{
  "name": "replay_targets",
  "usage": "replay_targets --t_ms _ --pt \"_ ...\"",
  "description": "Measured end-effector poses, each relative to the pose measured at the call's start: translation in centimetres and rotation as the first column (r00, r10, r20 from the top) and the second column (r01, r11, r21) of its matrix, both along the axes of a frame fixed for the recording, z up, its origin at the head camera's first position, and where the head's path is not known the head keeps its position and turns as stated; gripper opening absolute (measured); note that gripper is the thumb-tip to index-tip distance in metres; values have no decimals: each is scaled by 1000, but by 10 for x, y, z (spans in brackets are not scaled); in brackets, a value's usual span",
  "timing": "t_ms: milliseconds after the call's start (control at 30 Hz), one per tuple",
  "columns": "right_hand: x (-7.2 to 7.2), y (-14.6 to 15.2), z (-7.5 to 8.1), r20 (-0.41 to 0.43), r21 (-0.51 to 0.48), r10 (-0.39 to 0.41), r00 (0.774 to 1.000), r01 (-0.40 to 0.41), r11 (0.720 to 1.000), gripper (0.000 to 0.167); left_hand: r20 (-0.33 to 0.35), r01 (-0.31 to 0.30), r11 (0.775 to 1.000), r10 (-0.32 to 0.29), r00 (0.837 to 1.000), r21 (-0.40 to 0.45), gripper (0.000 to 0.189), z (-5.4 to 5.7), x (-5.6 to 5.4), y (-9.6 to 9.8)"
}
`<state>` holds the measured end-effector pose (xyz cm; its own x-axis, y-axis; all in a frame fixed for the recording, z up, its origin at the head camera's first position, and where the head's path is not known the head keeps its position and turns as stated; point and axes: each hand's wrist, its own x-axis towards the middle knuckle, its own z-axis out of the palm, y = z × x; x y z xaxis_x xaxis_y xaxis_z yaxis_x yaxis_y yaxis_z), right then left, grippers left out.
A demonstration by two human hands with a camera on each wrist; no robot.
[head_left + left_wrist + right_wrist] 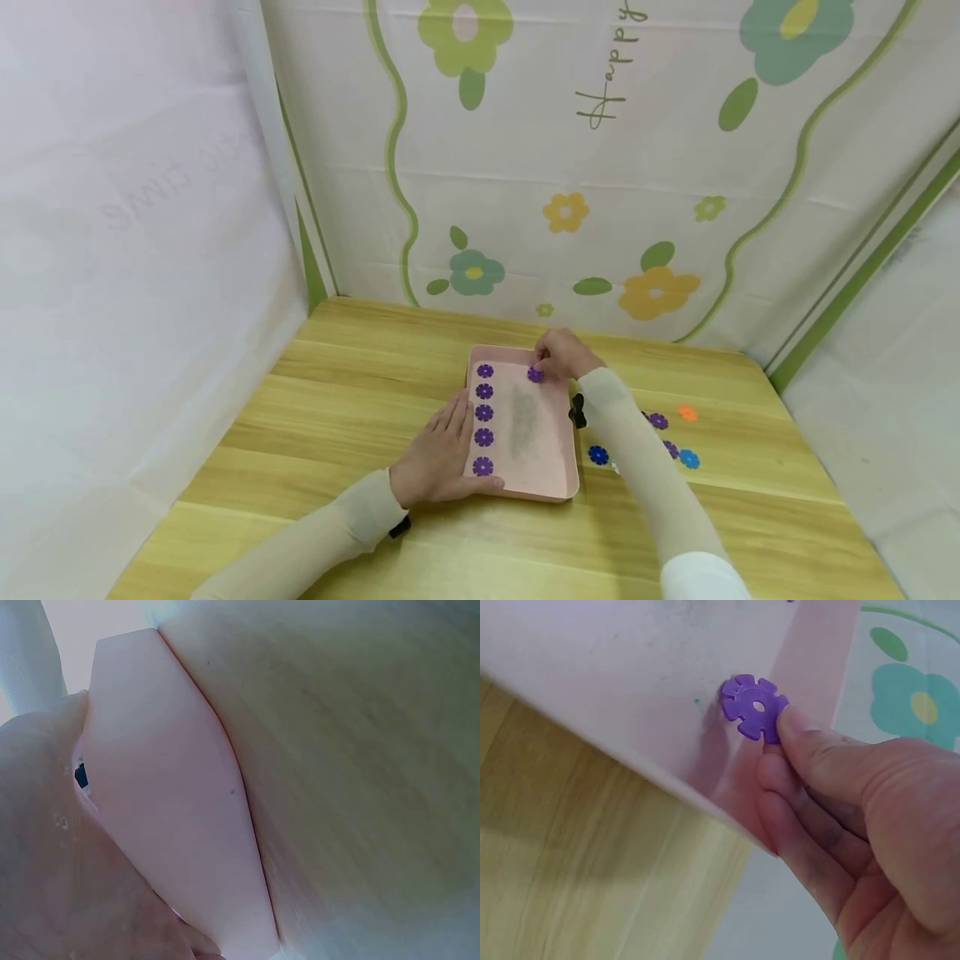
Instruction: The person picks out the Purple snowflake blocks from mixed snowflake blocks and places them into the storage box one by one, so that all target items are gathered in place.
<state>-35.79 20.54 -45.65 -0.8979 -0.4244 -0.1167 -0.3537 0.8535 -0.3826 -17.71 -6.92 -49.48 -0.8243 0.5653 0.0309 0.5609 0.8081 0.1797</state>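
A shallow pink tray (551, 467) lies on the table, with a column of several purple notched discs (483, 413) along its left side. My left hand (438, 458) rests at the tray's near left corner, fingers straight along the left rim and thumb across the near edge. In the left wrist view that hand (67, 847) lies against the tray's outer wall (172, 765). Over the tray's far right corner, my right hand (566, 354) holds another purple disc (754, 706). Thumb and fingers of the right hand (870, 802) pinch it at its edge.
Right of the tray, partly behind my right forearm, lie loose discs: a dark blue one (597, 455), a light blue one (689, 458), an orange one (687, 412) and some purple ones (658, 421). A flower-printed cloth (517, 167) hangs behind the wooden table (360, 367).
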Motion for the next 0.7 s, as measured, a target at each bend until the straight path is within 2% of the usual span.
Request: replay_targets --t_ms 167,433,700 --pt "-1 -4 -1 -3 35 -2 1000 2 999 11 1 -1 1000 1 1000 -1 127 0 1 -1" --pt "0 -4 -2 -65 69 40 997 -36 997 8 4 -1 1000 1 1000 7 127 2 2 0" --pt "11 7 20 -80 57 68 995 -63 996 12 7 -3 1000 3 1000 1 127 2 1 0"
